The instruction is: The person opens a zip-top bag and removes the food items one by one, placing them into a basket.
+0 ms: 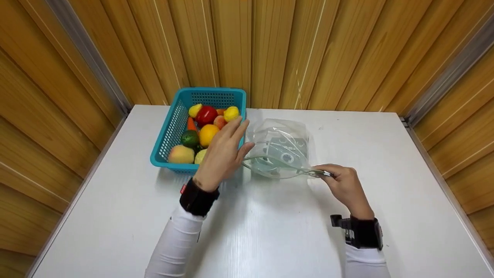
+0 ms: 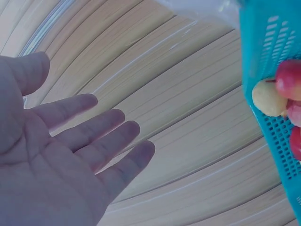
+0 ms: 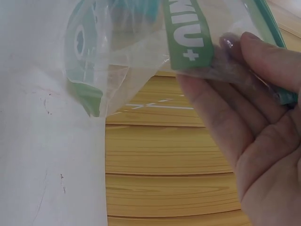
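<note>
A clear plastic zip bag [image 1: 287, 144] with green and white print stands on the table, its mouth spread toward me. My right hand [image 1: 341, 185] pinches the right end of its rim between thumb and fingers; the right wrist view shows the thumb on the green zip edge [image 3: 268, 23]. My left hand [image 1: 224, 154] is raised with straight fingers, between the bag and a teal basket [image 1: 160, 146]. In the left wrist view the left palm [image 2: 51, 174] holds nothing. Inside the basket lie an orange [image 1: 208, 135], a red fruit [image 1: 206, 116], a green avocado-like piece [image 1: 190, 138] and a peach [image 1: 181, 154].
A yellow lemon [image 1: 231, 114], a carrot [image 1: 191, 124] and other pieces share the basket. Wood-patterned panels [image 1: 270, 54] enclose the white table [image 1: 270, 231] at the back and both sides. The basket stands near the back edge, left of the bag.
</note>
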Demonstrator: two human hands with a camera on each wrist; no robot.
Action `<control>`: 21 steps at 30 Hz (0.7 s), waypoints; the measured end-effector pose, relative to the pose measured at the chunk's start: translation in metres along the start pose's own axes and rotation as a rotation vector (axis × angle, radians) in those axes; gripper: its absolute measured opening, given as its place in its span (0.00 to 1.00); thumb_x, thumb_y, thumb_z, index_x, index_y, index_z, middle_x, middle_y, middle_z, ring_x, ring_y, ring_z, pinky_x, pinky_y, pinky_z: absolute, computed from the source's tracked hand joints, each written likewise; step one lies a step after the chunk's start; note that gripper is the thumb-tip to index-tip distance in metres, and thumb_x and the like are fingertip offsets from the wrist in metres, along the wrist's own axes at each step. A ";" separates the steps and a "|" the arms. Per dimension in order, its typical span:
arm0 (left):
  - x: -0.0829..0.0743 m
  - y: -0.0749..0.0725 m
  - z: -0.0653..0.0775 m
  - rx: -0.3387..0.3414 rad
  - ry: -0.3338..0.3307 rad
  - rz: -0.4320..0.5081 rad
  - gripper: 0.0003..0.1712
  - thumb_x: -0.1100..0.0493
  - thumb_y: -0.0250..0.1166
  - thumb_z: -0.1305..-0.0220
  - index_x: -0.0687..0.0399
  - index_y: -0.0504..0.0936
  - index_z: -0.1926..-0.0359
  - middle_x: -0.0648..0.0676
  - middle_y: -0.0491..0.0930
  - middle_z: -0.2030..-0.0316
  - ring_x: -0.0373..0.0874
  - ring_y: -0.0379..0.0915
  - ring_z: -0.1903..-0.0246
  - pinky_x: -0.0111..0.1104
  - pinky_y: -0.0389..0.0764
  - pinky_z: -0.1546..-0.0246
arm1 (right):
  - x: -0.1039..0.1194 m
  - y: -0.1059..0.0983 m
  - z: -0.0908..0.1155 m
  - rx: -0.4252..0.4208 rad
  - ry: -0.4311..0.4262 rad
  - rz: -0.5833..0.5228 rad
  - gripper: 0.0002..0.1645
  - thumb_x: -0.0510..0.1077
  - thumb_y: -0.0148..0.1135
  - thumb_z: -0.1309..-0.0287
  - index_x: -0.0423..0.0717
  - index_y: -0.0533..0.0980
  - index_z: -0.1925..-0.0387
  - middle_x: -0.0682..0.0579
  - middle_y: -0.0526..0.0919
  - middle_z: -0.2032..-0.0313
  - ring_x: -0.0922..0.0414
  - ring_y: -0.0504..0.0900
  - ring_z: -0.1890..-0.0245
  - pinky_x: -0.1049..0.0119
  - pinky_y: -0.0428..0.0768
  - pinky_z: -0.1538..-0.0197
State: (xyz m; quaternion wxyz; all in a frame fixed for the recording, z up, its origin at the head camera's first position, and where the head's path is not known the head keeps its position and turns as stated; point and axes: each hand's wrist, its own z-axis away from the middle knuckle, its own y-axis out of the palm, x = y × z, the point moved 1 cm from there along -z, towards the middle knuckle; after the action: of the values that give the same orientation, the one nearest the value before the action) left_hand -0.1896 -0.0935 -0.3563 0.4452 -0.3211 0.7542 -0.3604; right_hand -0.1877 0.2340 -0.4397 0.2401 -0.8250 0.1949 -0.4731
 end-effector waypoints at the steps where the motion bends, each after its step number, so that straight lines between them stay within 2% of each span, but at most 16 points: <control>1: -0.001 0.003 0.006 -0.012 -0.010 -0.006 0.37 0.45 0.58 0.23 0.56 0.64 0.22 0.60 0.60 0.23 0.56 0.57 0.24 0.51 0.55 0.23 | -0.001 0.000 0.000 -0.010 0.003 0.012 0.13 0.25 0.72 0.47 0.40 0.89 0.61 0.46 0.91 0.62 0.66 0.71 0.76 0.80 0.68 0.69; 4: -0.003 0.015 0.022 -0.049 -0.023 -0.038 0.37 0.44 0.58 0.24 0.57 0.65 0.23 0.62 0.61 0.23 0.57 0.57 0.24 0.51 0.55 0.23 | -0.003 0.001 0.000 -0.051 -0.003 0.060 0.14 0.25 0.72 0.49 0.39 0.89 0.61 0.44 0.91 0.62 0.67 0.72 0.75 0.82 0.68 0.68; 6: -0.004 0.023 0.031 -0.064 -0.029 -0.076 0.38 0.42 0.58 0.24 0.58 0.65 0.23 0.62 0.62 0.23 0.57 0.57 0.24 0.52 0.56 0.23 | -0.005 0.004 -0.001 -0.071 -0.002 0.078 0.14 0.24 0.72 0.49 0.38 0.89 0.61 0.43 0.91 0.62 0.67 0.77 0.72 0.85 0.69 0.67; 9: -0.004 0.035 0.039 -0.069 -0.030 -0.130 0.39 0.41 0.58 0.25 0.57 0.66 0.24 0.63 0.62 0.24 0.57 0.56 0.24 0.52 0.56 0.23 | -0.008 0.007 -0.001 -0.095 -0.001 0.091 0.14 0.23 0.72 0.49 0.35 0.88 0.60 0.40 0.90 0.60 0.58 0.86 0.64 0.90 0.71 0.61; 11: -0.003 0.043 0.042 -0.064 -0.035 -0.160 0.39 0.39 0.58 0.26 0.57 0.66 0.24 0.62 0.62 0.24 0.57 0.55 0.23 0.53 0.56 0.23 | -0.010 0.009 -0.002 -0.105 0.011 0.089 0.15 0.22 0.71 0.48 0.34 0.88 0.58 0.39 0.90 0.59 0.50 0.89 0.59 0.90 0.72 0.58; 13: -0.002 0.049 0.044 -0.059 -0.040 -0.182 0.40 0.38 0.58 0.26 0.56 0.67 0.24 0.62 0.62 0.24 0.57 0.54 0.23 0.53 0.55 0.23 | -0.011 0.012 -0.004 -0.115 0.027 0.086 0.17 0.21 0.69 0.48 0.34 0.87 0.56 0.38 0.89 0.57 0.43 0.89 0.56 0.83 0.78 0.56; 16: 0.001 0.058 0.045 -0.044 -0.046 -0.210 0.41 0.36 0.58 0.27 0.56 0.67 0.24 0.62 0.62 0.23 0.57 0.54 0.23 0.54 0.53 0.23 | -0.013 0.015 -0.006 -0.142 0.040 0.096 0.20 0.19 0.66 0.47 0.33 0.87 0.54 0.36 0.88 0.54 0.38 0.88 0.53 0.62 0.86 0.52; 18: 0.003 0.063 0.046 -0.034 -0.045 -0.221 0.42 0.36 0.59 0.28 0.57 0.67 0.24 0.62 0.61 0.23 0.58 0.55 0.23 0.54 0.53 0.23 | -0.015 0.018 -0.007 -0.172 0.034 0.115 0.21 0.19 0.65 0.47 0.33 0.86 0.53 0.35 0.88 0.53 0.37 0.87 0.51 0.49 0.85 0.51; 21: 0.006 0.071 0.046 -0.026 -0.027 -0.246 0.43 0.35 0.59 0.29 0.58 0.68 0.25 0.63 0.61 0.24 0.59 0.56 0.24 0.55 0.53 0.23 | -0.020 0.022 -0.009 -0.225 0.007 0.153 0.22 0.18 0.64 0.48 0.31 0.85 0.52 0.34 0.87 0.52 0.36 0.86 0.50 0.44 0.83 0.48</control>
State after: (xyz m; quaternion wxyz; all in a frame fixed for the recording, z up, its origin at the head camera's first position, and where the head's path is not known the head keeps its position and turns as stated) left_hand -0.1624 -0.0726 -0.4333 0.4036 -0.4217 0.7075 -0.3983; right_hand -0.2072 0.2257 -0.4626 0.1807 -0.8278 0.3099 -0.4314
